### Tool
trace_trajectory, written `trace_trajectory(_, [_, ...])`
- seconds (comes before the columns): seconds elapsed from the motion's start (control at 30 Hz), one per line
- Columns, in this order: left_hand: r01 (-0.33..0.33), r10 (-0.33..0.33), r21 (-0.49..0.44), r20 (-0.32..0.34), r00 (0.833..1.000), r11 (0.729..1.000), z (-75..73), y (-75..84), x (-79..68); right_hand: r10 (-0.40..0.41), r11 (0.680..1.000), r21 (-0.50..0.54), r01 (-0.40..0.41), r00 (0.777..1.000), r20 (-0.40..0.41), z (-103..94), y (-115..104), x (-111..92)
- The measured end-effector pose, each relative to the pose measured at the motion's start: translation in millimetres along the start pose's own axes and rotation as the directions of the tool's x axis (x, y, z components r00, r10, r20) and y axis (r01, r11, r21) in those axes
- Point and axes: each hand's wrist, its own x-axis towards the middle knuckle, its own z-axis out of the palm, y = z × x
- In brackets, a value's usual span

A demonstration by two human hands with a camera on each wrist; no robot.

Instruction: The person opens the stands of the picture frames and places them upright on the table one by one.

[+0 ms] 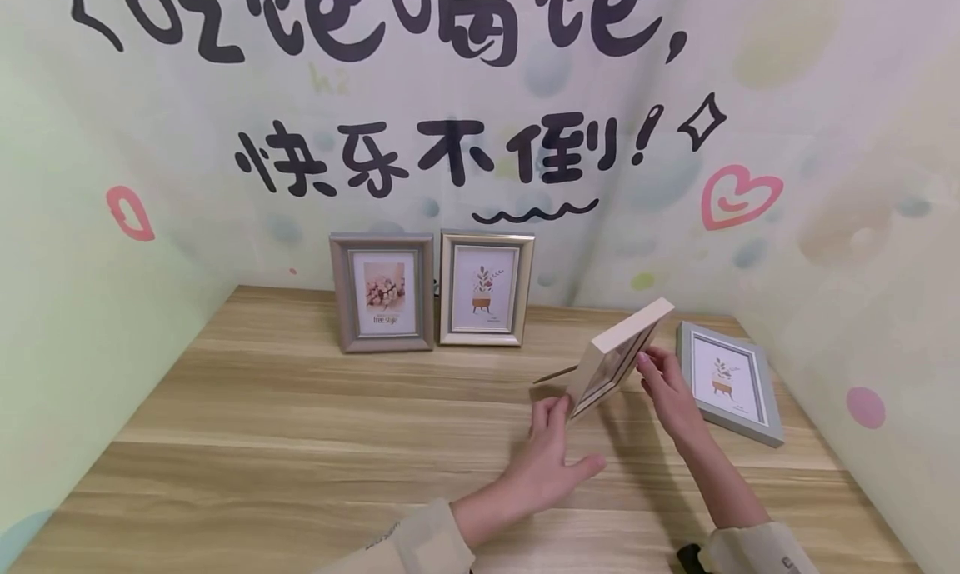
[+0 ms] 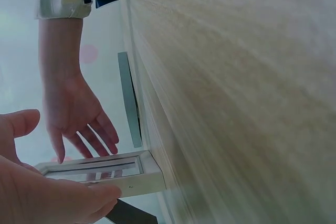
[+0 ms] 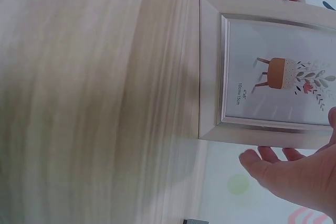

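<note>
A cream picture frame [image 1: 620, 349] stands tilted on the wooden table, its support leg [image 1: 555, 375] out behind it. Its front, seen in the right wrist view, carries a potted-plant print [image 3: 286, 74]. My left hand [image 1: 542, 471] is at the frame's left side, fingers fairly straight along the edge and thumb held away. My right hand [image 1: 670, 395] is at the opposite side, its fingertips right at the edge. The left wrist view shows the fingers of that right hand [image 2: 76, 106] spread and loosely straight beside the frame.
At the back stand a brownish picture frame [image 1: 343, 295] with a flower print and a champagne-coloured frame [image 1: 480, 338]. A grey frame [image 1: 772, 428] lies face up at the right. A printed cloth wall [image 1: 420, 82] encloses the table [image 1: 300, 457].
</note>
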Motion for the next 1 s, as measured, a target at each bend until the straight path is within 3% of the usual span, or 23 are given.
trace_trajectory(0.3, [-0.002, 0.001, -0.057, -0.021, 1.0, 0.998, 1.2, 1.6, 4.3, 0.02, 0.999, 0.027, -0.019, 0.998, -0.052, 0.4, -5, 0])
trace_trajectory(0.5, [-0.012, 0.005, -0.1, -0.073, 0.997, 0.995, -4.5, 0.8, 16.1, 0.028, 0.998, 0.052, -0.024, 0.997, -0.077, 1.7, -7, 1])
trace_trajectory(0.7, [-0.065, 0.038, -0.179, -0.149, 0.988, 0.982, -11.6, -1.8, 37.2, 0.048, 0.994, 0.104, -0.035, 0.99, -0.132, 2.6, -12, 5])
trace_trajectory(0.83, [-0.096, 0.059, -0.185, -0.197, 0.979, 0.978, -17.5, -6.1, 57.0, 0.017, 0.99, 0.143, 0.011, 0.981, -0.194, 5.5, -17, 13])
trace_trajectory(1.0, [-0.047, 0.003, -0.197, -0.22, 0.975, 0.979, -26.1, -11.8, 81.7, -0.015, 0.986, 0.159, 0.052, 0.974, -0.227, 9.4, -19, 26])
